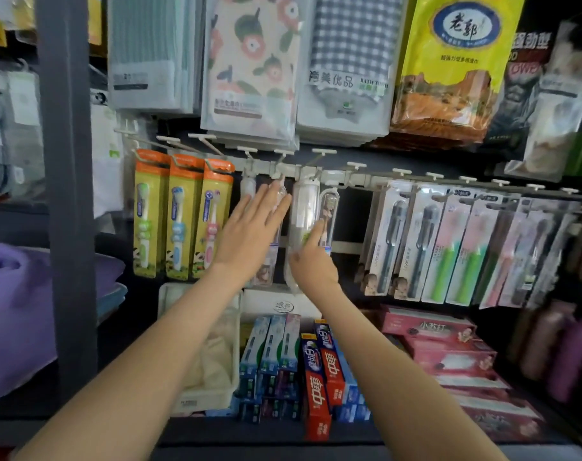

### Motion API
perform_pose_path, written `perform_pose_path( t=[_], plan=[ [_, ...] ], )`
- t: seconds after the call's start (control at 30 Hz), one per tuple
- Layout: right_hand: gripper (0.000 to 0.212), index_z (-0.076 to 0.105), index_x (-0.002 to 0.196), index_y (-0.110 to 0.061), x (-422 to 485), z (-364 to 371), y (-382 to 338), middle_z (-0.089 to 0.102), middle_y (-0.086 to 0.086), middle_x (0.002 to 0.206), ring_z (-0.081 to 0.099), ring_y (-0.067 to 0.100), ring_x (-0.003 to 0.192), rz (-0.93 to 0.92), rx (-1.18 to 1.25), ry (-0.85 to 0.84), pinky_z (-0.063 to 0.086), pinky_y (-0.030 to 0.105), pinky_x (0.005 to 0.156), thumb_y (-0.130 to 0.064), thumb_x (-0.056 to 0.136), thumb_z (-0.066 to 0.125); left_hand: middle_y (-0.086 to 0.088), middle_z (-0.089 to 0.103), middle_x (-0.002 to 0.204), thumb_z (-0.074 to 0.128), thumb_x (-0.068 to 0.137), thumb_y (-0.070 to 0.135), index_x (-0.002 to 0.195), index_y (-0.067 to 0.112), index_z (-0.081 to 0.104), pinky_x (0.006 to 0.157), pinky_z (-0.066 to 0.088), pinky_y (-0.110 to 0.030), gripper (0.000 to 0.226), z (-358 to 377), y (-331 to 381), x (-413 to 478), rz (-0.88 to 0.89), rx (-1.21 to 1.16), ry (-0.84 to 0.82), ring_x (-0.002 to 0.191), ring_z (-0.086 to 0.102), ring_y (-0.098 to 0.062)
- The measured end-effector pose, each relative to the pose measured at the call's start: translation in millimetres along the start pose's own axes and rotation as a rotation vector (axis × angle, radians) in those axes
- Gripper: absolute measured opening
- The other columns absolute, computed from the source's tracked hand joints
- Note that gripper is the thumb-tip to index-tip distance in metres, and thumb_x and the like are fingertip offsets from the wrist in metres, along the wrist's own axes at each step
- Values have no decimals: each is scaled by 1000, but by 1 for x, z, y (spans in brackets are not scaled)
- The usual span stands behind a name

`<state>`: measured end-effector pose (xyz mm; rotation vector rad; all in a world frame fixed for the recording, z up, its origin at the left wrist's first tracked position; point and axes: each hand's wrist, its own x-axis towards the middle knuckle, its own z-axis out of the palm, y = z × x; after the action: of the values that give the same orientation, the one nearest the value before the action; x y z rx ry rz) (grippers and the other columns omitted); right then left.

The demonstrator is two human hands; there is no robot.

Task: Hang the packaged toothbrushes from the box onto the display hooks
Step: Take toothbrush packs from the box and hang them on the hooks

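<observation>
Clear-cased toothbrush packs hang from white display hooks [284, 154] along a rail [349, 176] in the middle of the shelf. My left hand [249, 234] lies flat with straight fingers against one hanging clear pack [276, 194]. My right hand [311, 261] grips the lower part of another clear toothbrush pack [304, 207], its forefinger stretched up toward a smaller clear case [329, 207] beside it. Its top sits at the hooks. The box itself is not recognisable in view.
Yellow-and-orange children's toothbrush packs [179, 217] hang at left, white and green ones [449, 247] at right. Toothpaste boxes [319, 371] and a white basket [213, 394] stand on the shelf below. Towel packs [249, 68] hang above. A grey post [68, 181] rises at left.
</observation>
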<state>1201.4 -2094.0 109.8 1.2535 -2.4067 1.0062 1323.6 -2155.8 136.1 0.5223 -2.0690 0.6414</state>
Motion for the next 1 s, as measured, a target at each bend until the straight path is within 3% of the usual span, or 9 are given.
perform_pose_path(
  t=[0.33, 0.43, 0.57, 0.63, 0.7, 0.8, 0.87, 0.93, 1.0],
  plan=[
    [81, -10, 152, -14, -55, 37, 19, 25, 16, 154, 48, 33, 123, -20, 62, -89, 46, 40, 87, -24, 98, 49, -26, 34, 149, 69, 78, -4, 143, 1, 39, 111, 26, -47, 71, 29, 33, -88, -178, -199, -57, 135, 37, -40],
    [77, 2, 153, -11, -108, 32, 39, 37, 17, 145, 51, 32, 115, -139, 94, -26, 46, 37, 75, -16, 96, 52, -26, 39, 145, 67, 80, 0, 139, -2, 43, 106, 37, -47, 63, 21, 76, -146, -193, -333, -90, 130, 42, -40],
    [65, 25, 149, -8, -207, 35, 83, 52, 12, 133, 47, 22, 115, -302, 183, -35, 45, 30, 83, -13, 93, 56, -19, 48, 139, 56, 89, 14, 135, -1, 48, 106, 35, -33, 49, 6, 140, -251, -330, -502, -228, 127, 42, -26],
    [60, 28, 146, -11, -266, 47, 119, 58, 9, 124, 55, 21, 107, -363, 185, -136, 51, 29, 77, -20, 93, 55, -14, 55, 130, 47, 92, 21, 130, 0, 53, 104, 42, -34, 44, -4, 171, -307, -375, -565, -343, 121, 46, -21],
    [56, 29, 144, -15, -324, 66, 160, 61, 7, 117, 63, 22, 99, -337, 174, -326, 55, 30, 72, -33, 95, 47, -11, 64, 110, 52, 90, 16, 115, 1, 62, 86, 50, -28, 31, -11, 201, -364, -347, -566, -487, 103, 51, -16],
    [58, 33, 142, -14, -411, 108, 234, 62, 6, 116, 66, 19, 91, -131, 149, -607, 52, 23, 67, -46, 94, 41, -7, 61, 100, 61, 87, 14, 107, 7, 62, 69, 40, -19, 22, -2, 242, -460, -495, -639, -883, 88, 56, -19],
    [60, 28, 147, -14, -465, 141, 285, 53, 8, 132, 60, 23, 112, 55, 101, -826, 50, 25, 82, -46, 97, 40, -9, 55, 114, 55, 93, 21, 121, 9, 55, 68, 43, -28, 30, 18, 265, -529, -608, -618, -1162, 94, 59, -28],
    [61, 17, 152, -16, -516, 173, 334, 38, 5, 147, 42, 22, 133, 236, 33, -1071, 40, 26, 99, -38, 100, 42, -10, 50, 128, 52, 95, 21, 132, 10, 48, 81, 46, -36, 39, 39, 282, -597, -641, -577, -1410, 108, 55, -30],
    [60, 16, 152, -18, -557, 203, 372, 36, 5, 149, 39, 21, 134, 334, -12, -1193, 39, 29, 102, -32, 101, 44, -10, 47, 134, 52, 94, 20, 136, 11, 45, 95, 44, -37, 43, 58, 293, -653, -652, -573, -1573, 117, 52, -29]
  ],
)
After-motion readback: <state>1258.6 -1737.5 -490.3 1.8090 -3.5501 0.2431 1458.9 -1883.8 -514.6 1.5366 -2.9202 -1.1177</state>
